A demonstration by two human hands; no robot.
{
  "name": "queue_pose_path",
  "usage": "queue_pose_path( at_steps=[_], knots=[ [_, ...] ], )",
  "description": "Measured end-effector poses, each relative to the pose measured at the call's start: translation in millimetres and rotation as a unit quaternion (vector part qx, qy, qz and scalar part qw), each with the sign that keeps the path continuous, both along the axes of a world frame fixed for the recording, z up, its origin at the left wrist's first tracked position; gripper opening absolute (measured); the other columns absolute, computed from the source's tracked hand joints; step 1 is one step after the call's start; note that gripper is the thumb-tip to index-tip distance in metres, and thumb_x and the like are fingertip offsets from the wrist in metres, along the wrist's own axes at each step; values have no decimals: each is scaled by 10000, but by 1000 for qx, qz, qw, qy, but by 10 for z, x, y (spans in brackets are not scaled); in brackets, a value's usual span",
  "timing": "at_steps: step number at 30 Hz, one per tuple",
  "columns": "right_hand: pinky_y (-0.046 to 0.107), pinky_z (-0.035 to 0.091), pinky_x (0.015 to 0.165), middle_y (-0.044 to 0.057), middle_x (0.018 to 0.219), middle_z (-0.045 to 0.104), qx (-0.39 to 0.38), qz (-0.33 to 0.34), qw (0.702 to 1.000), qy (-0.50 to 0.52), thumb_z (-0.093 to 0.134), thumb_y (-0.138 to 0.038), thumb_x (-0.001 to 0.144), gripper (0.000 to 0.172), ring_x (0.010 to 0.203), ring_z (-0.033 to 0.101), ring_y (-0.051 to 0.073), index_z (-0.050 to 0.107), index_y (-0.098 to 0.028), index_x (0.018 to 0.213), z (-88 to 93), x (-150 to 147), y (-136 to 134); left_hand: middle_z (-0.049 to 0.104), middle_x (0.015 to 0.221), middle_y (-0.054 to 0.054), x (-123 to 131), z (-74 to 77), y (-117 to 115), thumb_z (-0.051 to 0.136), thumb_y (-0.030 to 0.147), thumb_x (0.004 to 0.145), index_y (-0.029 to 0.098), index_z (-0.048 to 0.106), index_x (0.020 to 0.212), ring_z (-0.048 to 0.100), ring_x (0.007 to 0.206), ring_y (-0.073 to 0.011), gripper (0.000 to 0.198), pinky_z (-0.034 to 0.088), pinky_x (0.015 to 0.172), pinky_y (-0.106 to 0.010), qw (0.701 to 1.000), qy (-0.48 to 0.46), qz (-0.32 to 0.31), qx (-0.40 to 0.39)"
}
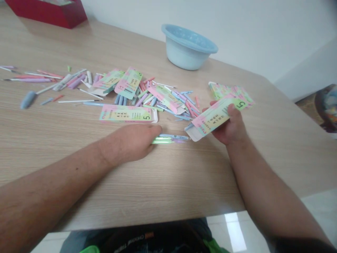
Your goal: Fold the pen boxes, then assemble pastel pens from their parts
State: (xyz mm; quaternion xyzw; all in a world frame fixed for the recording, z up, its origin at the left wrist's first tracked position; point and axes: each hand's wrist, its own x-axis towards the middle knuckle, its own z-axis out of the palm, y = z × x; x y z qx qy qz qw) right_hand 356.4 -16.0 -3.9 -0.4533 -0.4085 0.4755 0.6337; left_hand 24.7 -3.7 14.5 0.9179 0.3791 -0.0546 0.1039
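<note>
My left hand is closed around several pens in pale blue, green and purple, their ends sticking out to the right. In my right hand is a slim pink, yellow and green pen box marked 5. Its end flap faces the pens, close to their ends. Just beyond my left hand lies another such box, its right end open and a blue pen part at its left end.
Several boxes rest among a pile of pastel pen parts. More parts and refills are scattered to the left. A stack of boxes lies beyond my right hand. A blue basin and a red box stand at the back.
</note>
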Motion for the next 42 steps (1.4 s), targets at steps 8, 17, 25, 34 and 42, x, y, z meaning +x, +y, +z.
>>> queue_pose_path(
  at_steps=[8,17,25,34,42],
  knots=[
    [372,638,525,59,965,850,38,36,998,-32,939,-740,769,590,780,795,267,828,-288,1132,1,-245,-127,794,1105,-118,125,-88,-9,559,350,1085,211,676,1153,768,980,-305,194,572,840,-395,992,-113,55,11],
    [339,640,488,45,943,848,26,41,999,-22,976,-711,763,612,850,833,294,766,-296,1161,-145,-424,-181,811,1104,-137,241,-123,-41,692,536,1046,197,718,1106,790,1044,-348,346,571,823,-404,992,-106,64,14],
    [315,656,510,21,1078,843,33,41,998,-35,991,-636,793,762,847,837,266,708,-344,1438,-259,-541,-218,844,1089,-113,332,-57,-100,768,670,963,221,745,1243,805,1048,-373,529,559,771,-397,989,-103,101,-22],
    [290,575,408,18,888,805,86,-27,996,4,943,-629,837,466,659,759,212,777,-275,1089,-196,-357,-127,836,1110,-84,61,-27,-78,640,298,1020,239,717,1148,810,1028,-313,160,582,820,-384,1000,-24,-3,-15],
    [284,569,414,-3,838,756,143,-111,983,21,914,-607,849,401,671,751,209,739,-277,995,-101,-56,65,754,1329,-158,-138,19,-57,651,248,1022,191,685,1230,757,1235,-363,219,608,1035,-464,997,45,-44,54]
  ],
)
